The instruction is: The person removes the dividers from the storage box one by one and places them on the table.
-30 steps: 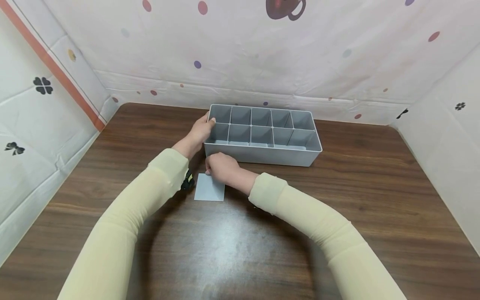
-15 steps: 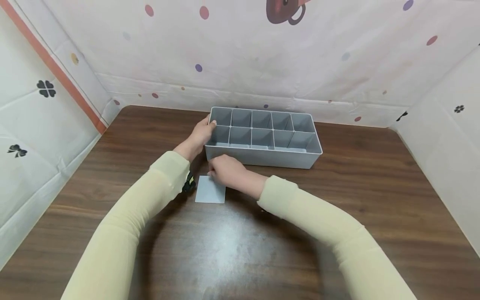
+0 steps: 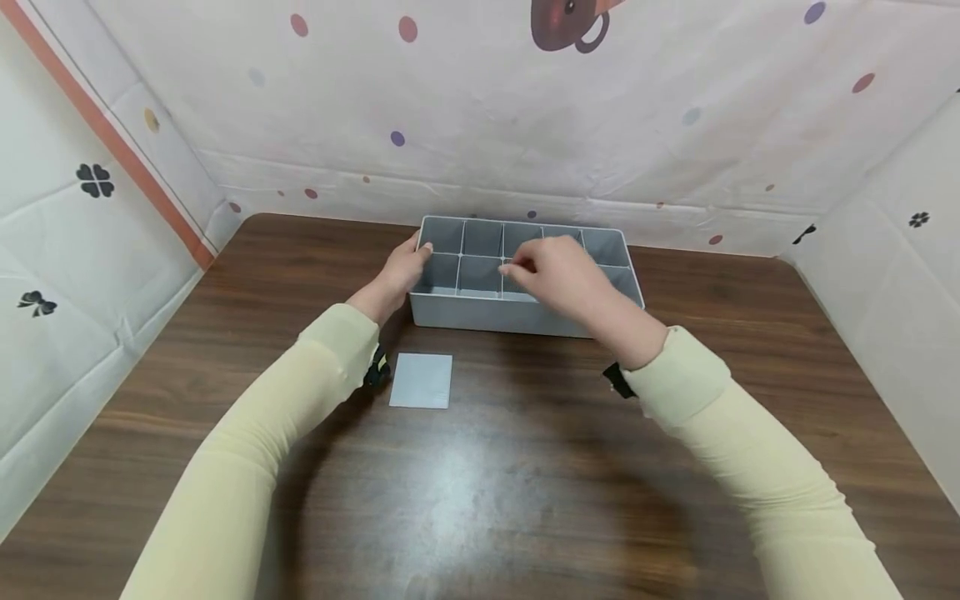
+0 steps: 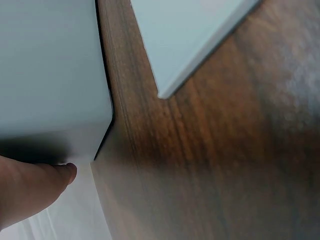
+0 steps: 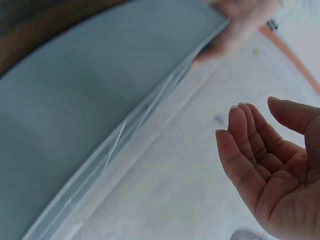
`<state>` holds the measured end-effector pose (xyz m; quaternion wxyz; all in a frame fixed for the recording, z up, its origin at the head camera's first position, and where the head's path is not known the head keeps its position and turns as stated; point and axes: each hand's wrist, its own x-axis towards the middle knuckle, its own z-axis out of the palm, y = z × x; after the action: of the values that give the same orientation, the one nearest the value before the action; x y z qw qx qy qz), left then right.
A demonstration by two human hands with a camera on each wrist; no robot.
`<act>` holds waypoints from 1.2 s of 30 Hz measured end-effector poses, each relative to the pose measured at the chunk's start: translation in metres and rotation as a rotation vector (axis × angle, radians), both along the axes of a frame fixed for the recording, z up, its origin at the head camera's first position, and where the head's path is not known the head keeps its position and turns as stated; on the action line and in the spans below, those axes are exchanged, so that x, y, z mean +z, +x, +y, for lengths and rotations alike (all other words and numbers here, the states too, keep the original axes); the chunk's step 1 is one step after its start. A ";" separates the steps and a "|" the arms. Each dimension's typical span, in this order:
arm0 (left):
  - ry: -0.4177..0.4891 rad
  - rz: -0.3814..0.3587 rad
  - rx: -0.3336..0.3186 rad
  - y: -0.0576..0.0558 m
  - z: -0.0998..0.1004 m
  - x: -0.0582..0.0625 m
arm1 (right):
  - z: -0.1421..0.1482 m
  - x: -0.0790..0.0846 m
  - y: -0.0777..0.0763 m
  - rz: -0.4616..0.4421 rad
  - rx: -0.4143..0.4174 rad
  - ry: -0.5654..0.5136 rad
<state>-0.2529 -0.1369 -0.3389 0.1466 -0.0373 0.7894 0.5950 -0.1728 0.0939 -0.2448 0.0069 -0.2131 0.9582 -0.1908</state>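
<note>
A grey divided storage box point(image 3: 495, 315) with two rows of compartments stands toward the back of the table. My left hand point(image 3: 399, 271) grips its left end, thumb over the rim; the left wrist view shows a finger point(image 4: 35, 187) against the end wall. Above the middle of the box hovers my right hand point(image 3: 558, 271), its fingers loosely bent toward the thumb. In the right wrist view, nothing lies between the fingers of that hand point(image 5: 280, 170). A flat light-grey square panel point(image 3: 422, 381) lies on the table in front of the box's left part, apart from both hands.
The dark wood-grain table point(image 3: 480, 500) runs up to a white patterned sheet point(image 3: 465, 108) hanging behind the box. Further sheets stand at the left and right sides. A black wrist device point(image 3: 377, 367) shows under the left sleeve, close to the panel; another point(image 3: 618, 381) is under the right cuff.
My right hand has left the panel's upper edge and moved up and right to over the box. The panel lies where it was on the table. My left hand keeps its hold.
</note>
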 end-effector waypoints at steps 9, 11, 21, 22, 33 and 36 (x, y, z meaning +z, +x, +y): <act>0.006 0.002 0.004 -0.001 0.000 -0.001 | 0.030 0.002 -0.022 -0.082 -0.108 -0.024; 0.007 0.006 0.003 -0.001 0.000 -0.001 | 0.034 0.000 -0.026 -0.098 -0.128 -0.023; 0.005 0.014 0.009 0.000 0.001 -0.001 | 0.048 -0.016 -0.041 -0.210 -0.191 0.024; 0.010 0.013 0.011 0.000 0.001 -0.001 | 0.048 -0.018 -0.041 -0.214 -0.197 0.028; 0.039 0.008 0.016 -0.003 0.000 -0.003 | 0.044 -0.035 -0.045 -0.235 -0.220 0.023; 0.037 0.000 0.013 -0.004 0.001 -0.003 | 0.043 -0.038 -0.045 -0.229 -0.227 0.021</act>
<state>-0.2565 -0.1362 -0.3419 0.1433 -0.0396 0.7781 0.6103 -0.2175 0.1369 -0.2832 0.0966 -0.0801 0.9710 -0.2034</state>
